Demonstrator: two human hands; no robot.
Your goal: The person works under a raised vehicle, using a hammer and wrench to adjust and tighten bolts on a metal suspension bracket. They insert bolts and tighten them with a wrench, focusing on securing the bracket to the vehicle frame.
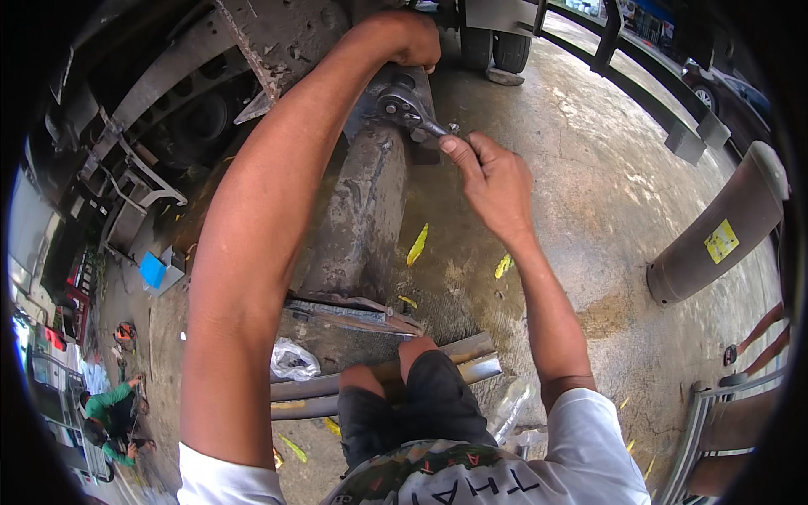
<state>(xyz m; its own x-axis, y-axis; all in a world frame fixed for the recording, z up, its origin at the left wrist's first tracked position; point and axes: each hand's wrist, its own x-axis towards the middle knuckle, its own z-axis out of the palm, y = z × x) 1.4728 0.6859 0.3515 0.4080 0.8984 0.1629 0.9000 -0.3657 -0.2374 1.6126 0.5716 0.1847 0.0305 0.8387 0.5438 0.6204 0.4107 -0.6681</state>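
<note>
My right hand (495, 187) is closed around the handle of a metal ratchet wrench (412, 114), thumb stretched along it. The wrench's round head sits against a bolt on a grey steel bracket plate (362, 114). Over the far edge of this plate bends my left hand (412, 42), its fingers curled down; what they hold is hidden. Below the bracket, a thick, dirty metal beam (358, 202) runs toward me between my forearms.
Truck wheels (495, 52) and frame parts surround the bracket. Right stands a brown cylindrical tank (720, 227). Metal strips (307, 396), a plastic bag (295, 360) and a clear bottle (509, 408) lie near my legs. A person in green (114, 417) crouches at far left.
</note>
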